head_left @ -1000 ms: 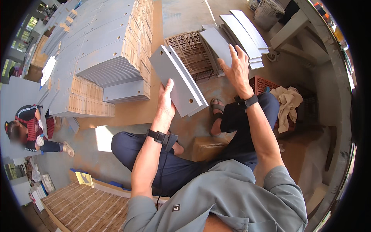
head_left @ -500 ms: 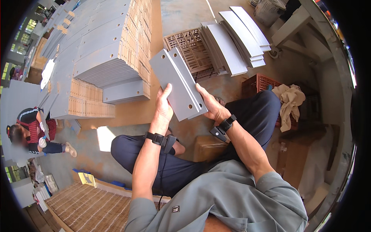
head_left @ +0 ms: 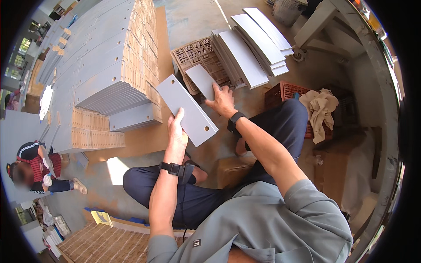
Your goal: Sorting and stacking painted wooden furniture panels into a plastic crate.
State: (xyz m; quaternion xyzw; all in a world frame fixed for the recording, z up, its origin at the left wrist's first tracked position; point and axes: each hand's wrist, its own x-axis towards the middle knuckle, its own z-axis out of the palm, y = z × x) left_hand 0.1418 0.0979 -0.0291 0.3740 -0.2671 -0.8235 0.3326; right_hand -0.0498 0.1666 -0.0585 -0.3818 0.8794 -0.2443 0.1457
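Note:
My left hand [head_left: 176, 131] grips a grey rectangular panel [head_left: 189, 115] by its left edge, thumb on the face. A round hole shows near each end, and a second edge peeks out along the lower right, so more than one panel may be there. Just beyond it, my right hand [head_left: 222, 101] is closed on the near end of another grey panel [head_left: 201, 79]. That panel lies tilted over or against a tan plastic crate [head_left: 179, 56]; whether it rests on the crate I cannot tell. Long pale panels [head_left: 245, 57] are stacked beside the crate.
A large stack of grey drilled panels [head_left: 98, 61] rises at the left on brown sheeting [head_left: 127, 142]. To the right is a red crate [head_left: 289, 90] with beige cloth [head_left: 319, 109]. A cardboard box [head_left: 234, 171] sits between my legs. A co-worker [head_left: 37, 168] is at far left.
Both hands held the panels together before. My right hand has moved away with one panel toward the tan crate, while the left keeps its hold. The view has shifted slightly.

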